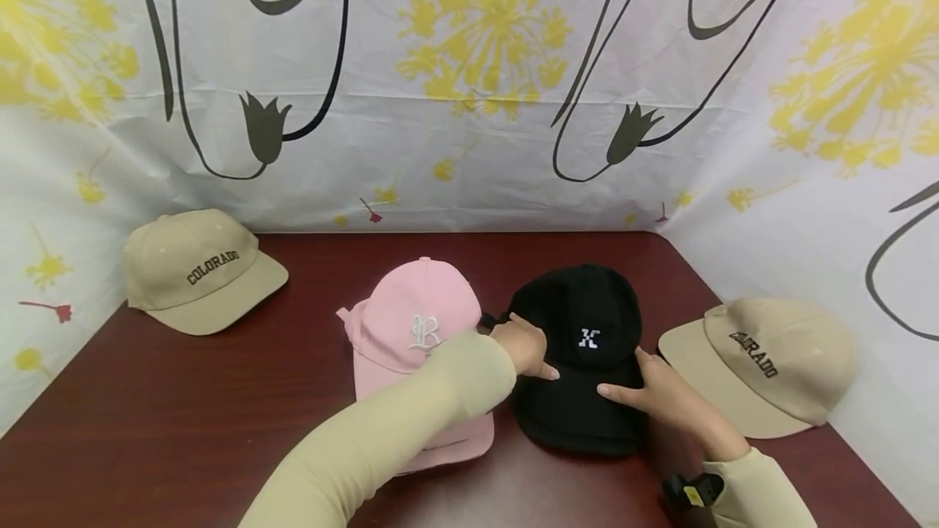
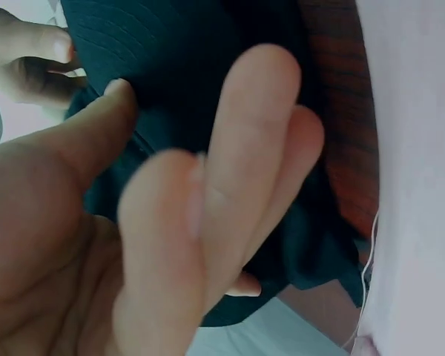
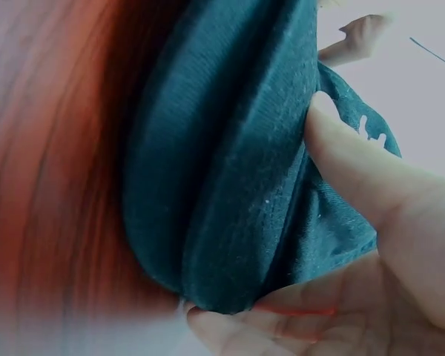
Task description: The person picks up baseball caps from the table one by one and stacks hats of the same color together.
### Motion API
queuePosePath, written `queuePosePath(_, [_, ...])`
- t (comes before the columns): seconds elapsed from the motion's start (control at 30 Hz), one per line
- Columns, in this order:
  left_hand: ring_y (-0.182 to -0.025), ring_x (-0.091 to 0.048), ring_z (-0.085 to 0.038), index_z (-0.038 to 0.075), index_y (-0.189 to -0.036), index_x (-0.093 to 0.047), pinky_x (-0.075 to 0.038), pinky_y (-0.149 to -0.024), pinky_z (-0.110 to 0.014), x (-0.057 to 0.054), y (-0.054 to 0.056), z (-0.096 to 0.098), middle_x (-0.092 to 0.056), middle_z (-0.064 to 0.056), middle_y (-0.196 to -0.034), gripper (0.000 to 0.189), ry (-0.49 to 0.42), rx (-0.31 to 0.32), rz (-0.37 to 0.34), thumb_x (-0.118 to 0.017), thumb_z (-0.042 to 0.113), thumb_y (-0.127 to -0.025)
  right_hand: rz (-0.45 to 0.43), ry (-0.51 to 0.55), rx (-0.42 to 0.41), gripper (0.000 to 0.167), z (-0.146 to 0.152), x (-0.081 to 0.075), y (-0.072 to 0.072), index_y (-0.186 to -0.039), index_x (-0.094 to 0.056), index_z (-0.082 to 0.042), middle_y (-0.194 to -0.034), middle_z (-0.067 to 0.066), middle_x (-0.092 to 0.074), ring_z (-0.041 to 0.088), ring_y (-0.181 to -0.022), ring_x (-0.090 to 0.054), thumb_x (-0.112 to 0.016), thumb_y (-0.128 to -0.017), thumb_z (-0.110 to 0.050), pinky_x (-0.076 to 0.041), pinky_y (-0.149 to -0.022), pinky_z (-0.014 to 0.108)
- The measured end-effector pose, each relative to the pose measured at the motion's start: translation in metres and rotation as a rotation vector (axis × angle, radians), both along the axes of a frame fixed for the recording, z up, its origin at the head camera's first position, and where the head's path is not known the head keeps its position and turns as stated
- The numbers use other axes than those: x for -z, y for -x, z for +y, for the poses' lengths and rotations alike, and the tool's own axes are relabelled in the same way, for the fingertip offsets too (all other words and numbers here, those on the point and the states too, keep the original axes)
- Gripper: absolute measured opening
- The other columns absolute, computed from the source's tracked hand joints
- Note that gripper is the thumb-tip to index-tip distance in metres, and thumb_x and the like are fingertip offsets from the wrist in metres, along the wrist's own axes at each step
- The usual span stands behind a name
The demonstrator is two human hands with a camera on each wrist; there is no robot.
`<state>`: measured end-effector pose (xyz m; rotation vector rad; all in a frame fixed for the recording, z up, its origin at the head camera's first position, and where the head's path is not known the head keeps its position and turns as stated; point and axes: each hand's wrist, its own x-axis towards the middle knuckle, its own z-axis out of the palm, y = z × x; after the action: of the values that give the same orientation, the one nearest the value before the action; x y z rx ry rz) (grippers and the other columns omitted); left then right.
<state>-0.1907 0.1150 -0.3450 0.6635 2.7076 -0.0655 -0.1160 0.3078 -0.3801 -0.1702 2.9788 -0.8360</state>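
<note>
1. The black baseball cap (image 1: pixel 579 361) lies on the dark red-brown counter (image 1: pixel 293 422), a little toward four o'clock from the middle of the head view; its brim points to six o'clock, and its crown carries a small white mark.
2. The left hand (image 1: pixel 522 347) is at the cap's nine o'clock side. Its thumb touches the black cloth; whether the other fingers grip it, I cannot tell.
3. The right hand (image 1: pixel 671 393) holds the cap at its three to four o'clock edge, in a narrow grip, with the thumb upon the brim and the fingers at the side.
4. The pink cap (image 1: pixel 421 308) lies near, at nine o'clock from the black one, partly hidden by the left sleeve (image 1: pixel 396 430).
5. One beige COLORADO cap (image 1: pixel 785 357) lies at three o'clock; another beige cap (image 1: pixel 194 259) is well apart, between nine and ten o'clock.
6. Flower-patterned cloth (image 1: pixel 455 145) hangs at twelve o'clock.
</note>
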Motion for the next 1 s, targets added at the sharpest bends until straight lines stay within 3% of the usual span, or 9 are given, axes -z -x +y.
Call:
queuePosePath(0.1, [-0.111,-0.054,-0.027,0.010,-0.131,-0.052,-0.045,-0.087,-0.038,-0.004,-0.001,-0.003,-0.038,-0.013,-0.141,0.069,-0.025,0.005,0.028,-0.061,0.055,-0.080,0.002,-0.004,0.020,0.088,-0.001,-0.001,0.002,-0.126,-0.028,0.026,-0.118,0.039,-0.046,0.044,-0.107,-0.050,-0.069,-0.081,-0.036,-0.041,-0.084,0.051])
queuePosePath(0.17, [-0.105,-0.057,-0.023,0.013,-0.123,-0.060,-0.048,-0.081,-0.035,-0.008,-0.003,-0.005,-0.048,-0.010,-0.133,0.060,-0.038,0.040,0.067,-0.062,0.054,-0.080,0.000,-0.005,0.048,0.089,0.000,-0.003,0.000,-0.127,-0.025,0.027,-0.122,0.043,-0.040,0.048,-0.112,-0.044,-0.068,-0.081,-0.036,-0.039,-0.087,0.054])
queuePosePath(0.27, [-0.087,-0.061,-0.016,0.016,-0.103,-0.070,-0.050,-0.068,-0.032,-0.015,-0.005,-0.008,-0.064,-0.003,-0.106,0.043,-0.067,0.114,0.133,-0.062,0.052,-0.081,-0.007,0.001,0.101,0.090,0.004,-0.008,-0.005,-0.129,-0.021,0.027,-0.127,0.046,-0.030,0.053,-0.118,-0.034,-0.066,-0.083,-0.037,-0.033,-0.091,0.058])
queuePosePath(0.37, [-0.068,-0.057,-0.012,0.017,-0.082,-0.069,-0.046,-0.057,-0.029,-0.022,-0.007,-0.011,-0.060,0.002,-0.078,0.033,-0.124,0.151,0.169,-0.061,0.050,-0.083,0.021,-0.005,0.138,0.084,0.009,-0.014,-0.011,-0.127,-0.026,0.026,-0.126,0.045,-0.031,0.053,-0.117,-0.033,-0.064,-0.085,-0.036,-0.032,-0.090,0.059])
queuePosePath(0.57, [-0.073,-0.057,-0.012,0.012,-0.096,-0.061,-0.046,-0.058,-0.028,-0.029,-0.012,-0.016,-0.056,0.001,-0.081,0.040,-0.214,0.152,0.201,-0.059,0.050,-0.085,0.052,0.036,0.141,0.074,0.018,-0.021,-0.029,-0.129,-0.028,0.023,-0.127,0.044,-0.033,0.055,-0.112,-0.039,-0.061,-0.089,-0.030,-0.036,-0.086,0.060])
queuePosePath(0.67, [-0.076,-0.058,-0.012,0.010,-0.104,-0.057,-0.047,-0.059,-0.028,-0.029,-0.015,-0.016,-0.058,0.000,-0.087,0.044,-0.244,0.151,0.203,-0.059,0.050,-0.084,0.049,0.070,0.140,0.076,0.022,-0.022,-0.039,-0.130,-0.021,0.026,-0.127,0.046,-0.029,0.057,-0.113,-0.035,-0.060,-0.090,-0.026,-0.035,-0.086,0.061])
queuePosePath(0.8, [-0.080,-0.057,-0.012,0.011,-0.111,-0.055,-0.047,-0.060,-0.027,-0.030,-0.020,-0.009,-0.058,-0.001,-0.093,0.047,-0.280,0.186,0.227,-0.059,0.049,-0.084,0.057,0.097,0.175,0.073,0.034,-0.021,-0.055,-0.131,-0.022,0.024,-0.127,0.045,-0.032,0.054,-0.116,-0.035,-0.058,-0.091,-0.025,-0.034,-0.088,0.059])
queuePosePath(0.93, [-0.076,-0.054,-0.010,0.012,-0.112,-0.054,-0.044,-0.057,-0.023,-0.032,-0.028,0.006,-0.055,0.001,-0.092,0.044,-0.327,0.249,0.219,-0.058,0.048,-0.086,0.034,0.069,0.257,0.073,0.056,-0.022,-0.073,-0.133,-0.021,0.022,-0.126,0.044,-0.034,0.055,-0.113,-0.038,-0.053,-0.093,-0.031,-0.037,-0.086,0.054])
queuePosePath(1.0, [-0.073,-0.052,-0.009,0.014,-0.110,-0.053,-0.042,-0.054,-0.021,-0.034,-0.032,0.016,-0.054,0.002,-0.091,0.042,-0.348,0.277,0.199,-0.057,0.048,-0.086,0.028,0.066,0.302,0.073,0.070,-0.021,-0.081,-0.133,-0.020,0.023,-0.125,0.045,-0.034,0.055,-0.112,-0.038,-0.051,-0.094,-0.031,-0.046,-0.082,0.040])
